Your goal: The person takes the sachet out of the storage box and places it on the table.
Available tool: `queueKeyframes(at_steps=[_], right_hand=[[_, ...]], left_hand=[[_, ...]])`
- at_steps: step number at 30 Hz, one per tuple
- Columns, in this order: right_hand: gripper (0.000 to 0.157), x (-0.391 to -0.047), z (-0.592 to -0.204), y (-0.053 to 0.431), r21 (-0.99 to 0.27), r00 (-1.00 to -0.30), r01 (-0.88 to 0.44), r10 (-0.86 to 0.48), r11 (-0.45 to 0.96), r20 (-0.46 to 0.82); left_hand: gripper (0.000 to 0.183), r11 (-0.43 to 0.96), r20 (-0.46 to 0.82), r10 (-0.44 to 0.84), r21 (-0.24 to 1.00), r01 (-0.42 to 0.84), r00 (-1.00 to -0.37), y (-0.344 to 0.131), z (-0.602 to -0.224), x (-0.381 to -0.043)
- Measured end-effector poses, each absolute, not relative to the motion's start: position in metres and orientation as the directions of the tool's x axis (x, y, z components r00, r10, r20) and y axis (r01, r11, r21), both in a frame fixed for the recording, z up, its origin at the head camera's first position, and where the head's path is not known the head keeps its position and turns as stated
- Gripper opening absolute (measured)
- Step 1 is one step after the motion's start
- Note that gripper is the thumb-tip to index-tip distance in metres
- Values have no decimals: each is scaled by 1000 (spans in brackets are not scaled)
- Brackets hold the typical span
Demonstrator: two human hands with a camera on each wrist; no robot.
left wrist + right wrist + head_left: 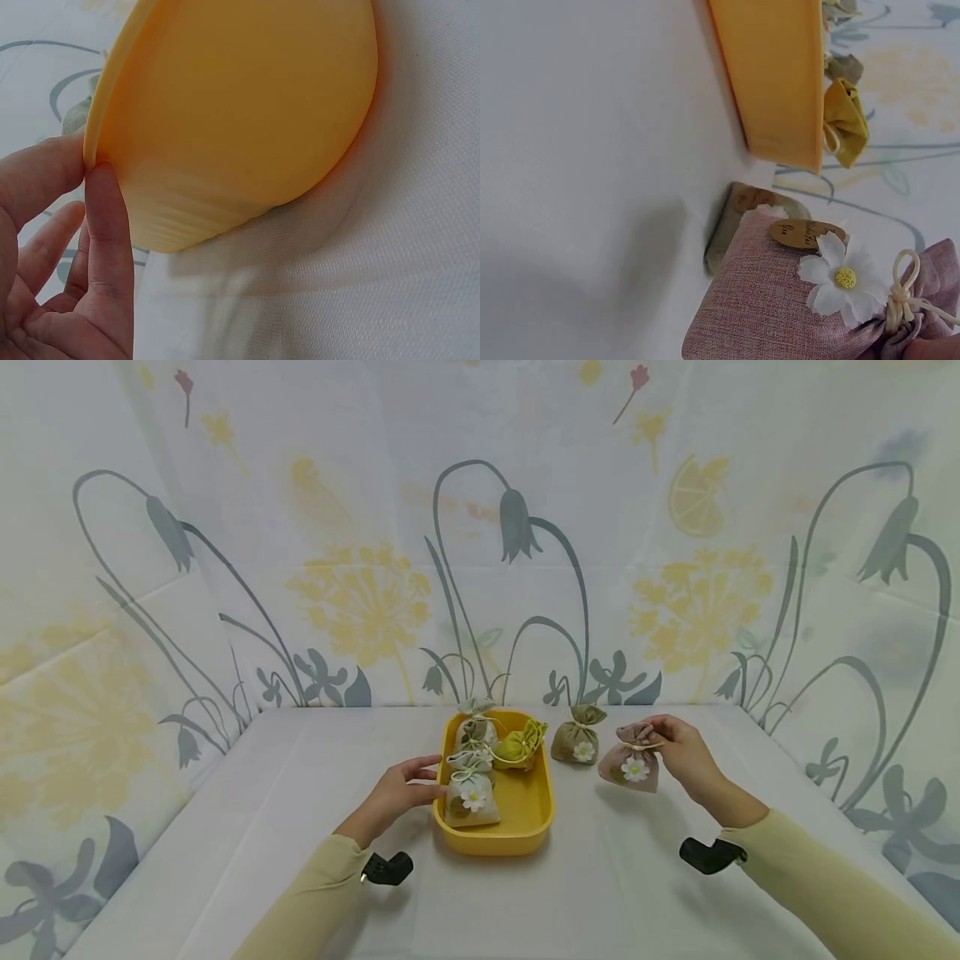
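My right hand [681,758] grips a dusty-pink cloth sachet [632,763] by its gathered, cord-tied neck, above the table. On the sachet's front, the right wrist view shows a white flower [844,277] and an oval brown tag [804,234]. With thumb and finger my left hand [401,793] pinches the left rim of a yellow plastic bin [525,839]. Inside that bin, a pale sachet [471,802] with a white flower leans at the front left, other sachets stand behind it, and a yellow-green sachet [521,747] is at the right.
An olive-brown sachet [576,739] stands on the white-covered table [600,893], between the bin and the pink sachet. Behind the table hangs a flower-printed cloth [480,568]. A black device [708,855] is strapped at each wrist.
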State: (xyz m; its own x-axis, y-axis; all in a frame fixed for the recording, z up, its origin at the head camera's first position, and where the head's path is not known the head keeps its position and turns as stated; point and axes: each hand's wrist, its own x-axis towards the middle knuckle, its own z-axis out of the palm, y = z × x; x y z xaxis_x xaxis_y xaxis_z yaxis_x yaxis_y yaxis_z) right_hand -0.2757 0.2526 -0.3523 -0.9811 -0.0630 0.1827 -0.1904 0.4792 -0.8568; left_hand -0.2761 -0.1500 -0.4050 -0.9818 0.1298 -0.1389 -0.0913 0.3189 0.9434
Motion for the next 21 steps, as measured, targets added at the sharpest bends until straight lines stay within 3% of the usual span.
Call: queueKeyframes(at_steps=[21], right_hand=[[24,-304,-381,210,-899,-985,-172,-52,403,165]], left_hand=[[62,293,-123,145,953,-76,-982,-149,-405,-275]])
